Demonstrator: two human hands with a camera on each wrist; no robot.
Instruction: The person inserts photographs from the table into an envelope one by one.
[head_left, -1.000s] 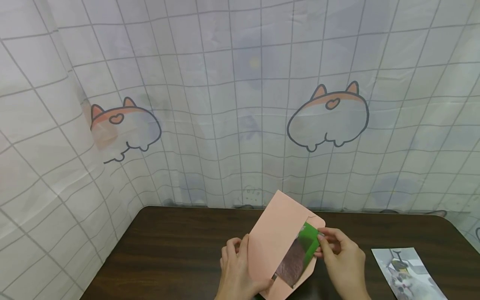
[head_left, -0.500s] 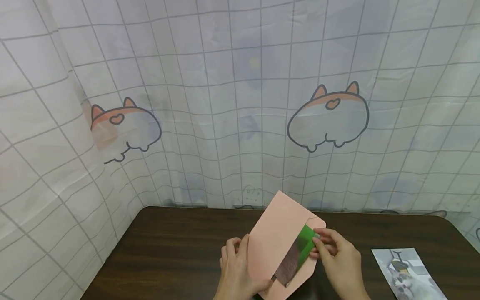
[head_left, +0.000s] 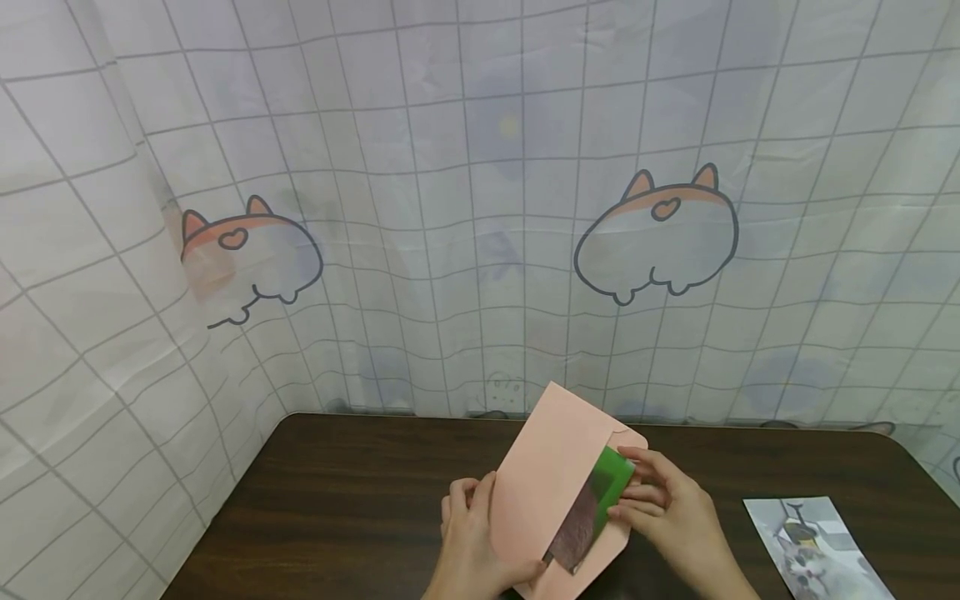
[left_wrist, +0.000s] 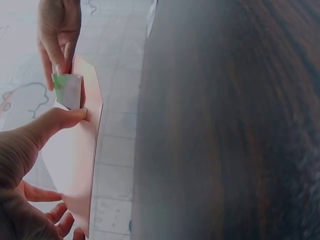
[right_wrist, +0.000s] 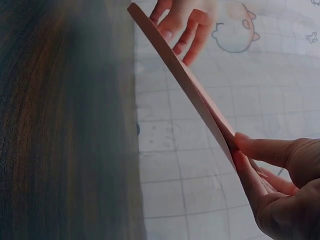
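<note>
A pink envelope (head_left: pixel 551 475) is held tilted above the dark table, its flap side open toward the right. My left hand (head_left: pixel 472 533) grips its left and lower edge, thumb (left_wrist: pixel 70 116) on one face and fingers behind. A glossy card (head_left: pixel 592 508) with a green and brownish picture sits partly inside; its outer corner sticks out of the opening. My right hand (head_left: pixel 667 508) holds this outer part, thumb and fingers around the card's edge by the flap. In the right wrist view, the envelope (right_wrist: pixel 195 95) is seen edge-on, and my right hand (right_wrist: pixel 285 185) hides the card.
A photo card (head_left: pixel 813 542) with a cat picture lies on the brown wooden table (head_left: pixel 337 500) to the right. Behind the table hangs a white gridded curtain (head_left: pixel 450 208) with cartoon corgi prints.
The card has slid a little further left into the envelope. My right hand has shifted slightly left and its thumb has moved lower along the card's edge. My left hand keeps its grip.
</note>
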